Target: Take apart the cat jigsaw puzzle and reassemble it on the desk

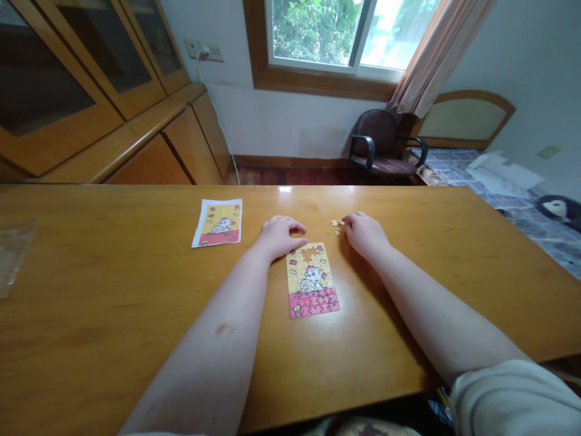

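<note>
On the wooden surface [136,290], the left grip [282,236] rests palm-down at the top edge of a part-built jigsaw puzzle [312,284]. Right of the puzzle, the right grip [365,235] touches a small cluster of loose pieces [336,226]. Left of the puzzle lies a printed picture card [216,223].

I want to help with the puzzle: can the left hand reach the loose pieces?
Probably yes. The left hand sits close to the loose jigsaw pieces, and nothing stands between them. The right hand is right at the pieces on the other side, but it doesn't block the way.
</note>
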### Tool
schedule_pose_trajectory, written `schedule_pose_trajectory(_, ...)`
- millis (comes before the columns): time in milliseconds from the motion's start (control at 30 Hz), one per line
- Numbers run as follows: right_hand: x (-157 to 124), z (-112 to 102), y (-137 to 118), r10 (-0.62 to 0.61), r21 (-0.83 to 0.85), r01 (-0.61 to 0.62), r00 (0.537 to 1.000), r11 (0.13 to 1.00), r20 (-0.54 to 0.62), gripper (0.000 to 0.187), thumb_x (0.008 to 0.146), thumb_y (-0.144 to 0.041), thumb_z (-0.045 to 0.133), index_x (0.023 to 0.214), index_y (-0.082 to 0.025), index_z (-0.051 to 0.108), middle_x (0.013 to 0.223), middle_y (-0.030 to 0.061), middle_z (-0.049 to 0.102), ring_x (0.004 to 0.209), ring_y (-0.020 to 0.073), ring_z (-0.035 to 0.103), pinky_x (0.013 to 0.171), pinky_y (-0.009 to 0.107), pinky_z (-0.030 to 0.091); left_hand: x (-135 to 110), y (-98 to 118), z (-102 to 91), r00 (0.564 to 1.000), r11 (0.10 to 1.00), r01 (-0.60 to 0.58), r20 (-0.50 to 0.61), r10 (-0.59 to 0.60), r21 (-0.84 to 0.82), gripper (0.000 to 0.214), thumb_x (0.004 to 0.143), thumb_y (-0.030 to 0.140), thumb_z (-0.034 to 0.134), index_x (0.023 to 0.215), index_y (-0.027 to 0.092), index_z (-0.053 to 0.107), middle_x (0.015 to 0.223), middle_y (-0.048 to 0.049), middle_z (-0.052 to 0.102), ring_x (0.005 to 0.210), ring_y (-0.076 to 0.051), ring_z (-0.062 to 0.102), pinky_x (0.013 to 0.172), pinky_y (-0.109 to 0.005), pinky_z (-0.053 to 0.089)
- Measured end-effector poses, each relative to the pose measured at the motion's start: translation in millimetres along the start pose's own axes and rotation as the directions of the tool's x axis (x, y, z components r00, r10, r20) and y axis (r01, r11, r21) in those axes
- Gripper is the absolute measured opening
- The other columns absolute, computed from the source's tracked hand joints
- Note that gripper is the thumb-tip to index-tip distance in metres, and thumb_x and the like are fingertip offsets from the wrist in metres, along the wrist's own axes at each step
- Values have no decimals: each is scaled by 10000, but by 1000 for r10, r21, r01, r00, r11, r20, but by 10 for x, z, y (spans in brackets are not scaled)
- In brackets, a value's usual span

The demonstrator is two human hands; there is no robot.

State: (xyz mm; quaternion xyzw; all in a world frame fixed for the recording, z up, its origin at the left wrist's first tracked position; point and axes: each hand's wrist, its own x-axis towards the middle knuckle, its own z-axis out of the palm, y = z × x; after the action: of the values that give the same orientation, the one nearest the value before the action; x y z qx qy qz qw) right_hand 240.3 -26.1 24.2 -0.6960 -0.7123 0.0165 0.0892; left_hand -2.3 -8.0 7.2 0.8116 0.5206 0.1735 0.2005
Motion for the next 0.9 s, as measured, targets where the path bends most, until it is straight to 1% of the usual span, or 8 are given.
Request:
schedule_pose_trajectory(133,12,11,53,-10,-27,10,1000,1000,-5,275,904,-170,464,1009,-216,714,1079,80,684,924,225,642,802,300,445,10,-6,23,1000,1000,2,-19,-2,-9,266,771,449,639,963,292,738,1022,-9,714,1045,-252,568,936,-411,427)
schedule_pose_trajectory(233,20,31,91,-82,-10,82,997,997,13,280,873,-129,501,998,-239,726,1073,63,681,902,212,641,789,285,441,18,-16,38,1000,1000,7,-22,-7,-9,267,783,442,623,969,290,738,1037,-15,715,1055,-250,569,951,-409,427)
schedule_pose_trajectory(367,27,36,106,-192,65,187,978,980,81,246,868,-162,557,984,-256,752,1059,54,680,888,205,641,784,280,445,21,-21,44,999,1000,-4,-33,4,-16,262,782,432,623,969,288,738,1035,-13,719,1049,-251,579,949,-414,438)
schedule_pose_trajectory(567,42,58,57,-183,107,168,972,980,150,52,808,-233,688,828,-215,732,937,62,665,822,191,624,726,273,444,20,-13,35,1000,1000,11,-24,-11,-13,260,786,428,624,975,290,737,1045,-17,717,1064,-253,576,967,-416,431)
schedule_pose_trajectory(700,42,59,33,-175,154,146,966,977,192,25,770,-202,712,789,-199,696,864,48,678,783,181,608,688,267,427,18,-17,33,1000,1000,10,-28,-11,-18,260,792,428,621,972,282,738,1043,-18,714,1065,-254,572,967,-421,431)
schedule_pose_trajectory(800,-12,1,-50,-170,262,120,969,958,178,22,768,-197,705,765,-199,683,794,18,689,708,155,585,645,254,407,18,-21,38,1000,1000,13,-28,-14,-17,261,796,429,615,972,282,738,1052,-18,714,1065,-251,568,971,-418,428)
schedule_pose_trajectory(867,-77,-36,-154,-191,362,130,971,923,140,12,784,-200,685,790,-200,696,773,4,688,660,133,561,635,246,403,22,-23,45,999,1000,17,-32,-17,-9,254,803,422,603,969,288,740,1053,-15,716,1069,-252,566,974,-417,424)
schedule_pose_trajectory(900,-114,-46,-216,-204,398,140,971,907,124,43,795,-187,668,805,-200,708,755,2,683,648,127,553,637,243,405,24,-24,48,999,1000,16,-35,-16,-5,249,807,415,595,966,291,741,1050,-11,718,1068,-253,567,974,-418,424)
